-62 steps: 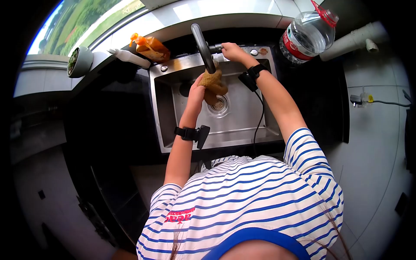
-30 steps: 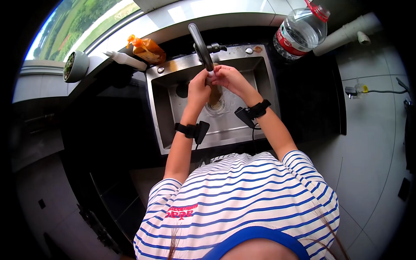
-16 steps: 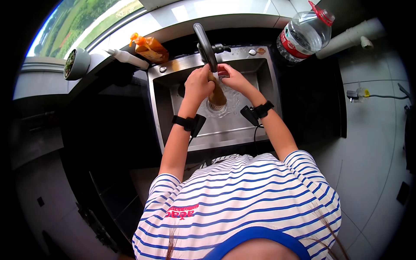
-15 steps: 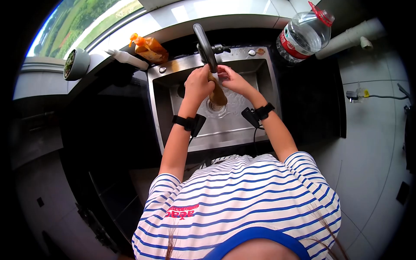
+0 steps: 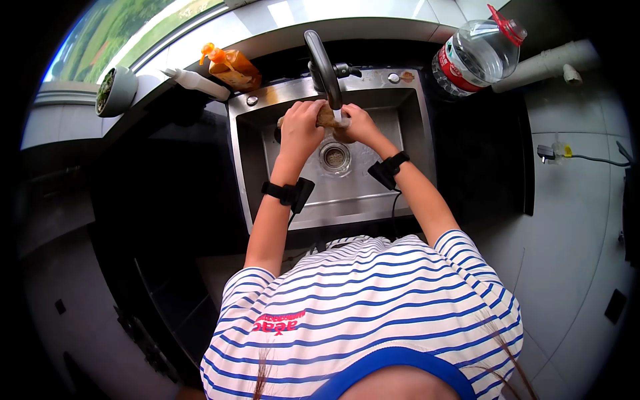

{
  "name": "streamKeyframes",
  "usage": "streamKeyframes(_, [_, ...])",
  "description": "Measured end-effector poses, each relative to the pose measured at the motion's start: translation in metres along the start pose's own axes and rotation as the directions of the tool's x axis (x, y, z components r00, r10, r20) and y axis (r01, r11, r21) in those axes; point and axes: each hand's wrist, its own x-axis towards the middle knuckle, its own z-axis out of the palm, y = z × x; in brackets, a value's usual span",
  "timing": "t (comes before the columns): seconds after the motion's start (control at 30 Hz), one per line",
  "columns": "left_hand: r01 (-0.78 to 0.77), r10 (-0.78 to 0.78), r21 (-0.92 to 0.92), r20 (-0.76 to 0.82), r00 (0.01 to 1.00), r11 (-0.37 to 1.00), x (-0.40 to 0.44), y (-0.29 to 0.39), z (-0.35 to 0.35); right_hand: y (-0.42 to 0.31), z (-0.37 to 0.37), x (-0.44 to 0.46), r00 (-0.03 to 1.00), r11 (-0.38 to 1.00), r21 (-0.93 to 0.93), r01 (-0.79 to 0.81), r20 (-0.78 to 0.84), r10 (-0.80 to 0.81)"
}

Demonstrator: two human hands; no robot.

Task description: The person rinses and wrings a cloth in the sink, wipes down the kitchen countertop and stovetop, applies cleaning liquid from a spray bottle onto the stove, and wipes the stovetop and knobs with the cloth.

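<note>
A long brown root vegetable lies roughly crosswise under the faucet, above the sink basin. My left hand wraps around its left part, with one end showing past the knuckles. At its other end, my right hand closes around it. White running water falls from the spout onto the vegetable near my right fingers. Its exact kind is hard to make out, as both hands cover much of it. Below the hands is the round drain, wet and uncovered.
The steel sink is set in a black counter. Behind it stand an orange pump bottle, a white bottle and a large clear water jug. A potted plant sits by the window.
The root vegetable has swung from pointing down toward the drain to lying crosswise under the spout. My right hand, earlier beside it with fingers apart, now grips its right end.
</note>
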Motion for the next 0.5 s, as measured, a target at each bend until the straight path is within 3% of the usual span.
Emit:
streamKeyframes(0.03, [0.035,-0.035,0.000,-0.018,0.999,0.999,-0.005,-0.005,0.000,0.002,0.001,0.002,1.000,1.000,0.001,0.001,0.003,-0.001])
streamKeyframes(0.1, [0.074,-0.074,0.000,-0.036,0.997,0.997,-0.017,-0.021,0.003,0.003,0.002,0.009,0.988,0.998,0.056,0.033,-0.153,-0.024])
streamKeyframes(0.17, [0.143,-0.147,0.086,0.044,0.988,0.986,-0.028,-0.038,0.010,-0.027,-0.010,0.009,0.991,0.996,0.085,0.031,-0.133,-0.020])
streamKeyframes(0.23, [0.163,-0.166,0.059,0.053,0.985,0.985,-0.033,-0.035,0.019,-0.035,-0.011,0.010,0.987,0.990,0.069,0.120,-0.114,-0.112])
streamKeyframes(0.3, [0.183,-0.185,0.031,0.062,0.981,0.983,-0.038,-0.033,0.037,-0.040,-0.006,0.009,0.989,0.991,0.087,0.097,-0.119,-0.087])
streamKeyframes(0.37, [0.242,-0.223,-0.418,0.096,0.970,0.876,-0.043,-0.037,0.065,-0.039,0.002,0.010,0.990,0.992,0.104,0.075,-0.125,-0.061])
streamKeyframes(0.4, [0.309,-0.282,-0.544,0.135,0.950,0.780,-0.043,-0.033,0.072,-0.033,0.009,0.013,0.989,0.892,0.448,-0.068,-0.084,0.118])
streamKeyframes(0.43, [0.308,-0.282,-0.547,0.133,0.950,0.778,-0.048,-0.036,0.085,-0.033,0.012,0.014,0.963,0.659,0.726,-0.197,0.016,0.270])
streamKeyframes(0.47, [0.311,-0.305,-0.714,0.143,0.942,0.627,-0.051,-0.039,0.098,-0.033,0.014,0.012,0.963,0.662,0.723,-0.197,0.016,0.270])
streamKeyframes(0.5, [0.297,-0.324,-0.846,0.158,0.933,0.443,-0.050,-0.036,0.101,-0.037,0.013,0.007,0.948,0.521,0.822,-0.231,0.068,0.312])
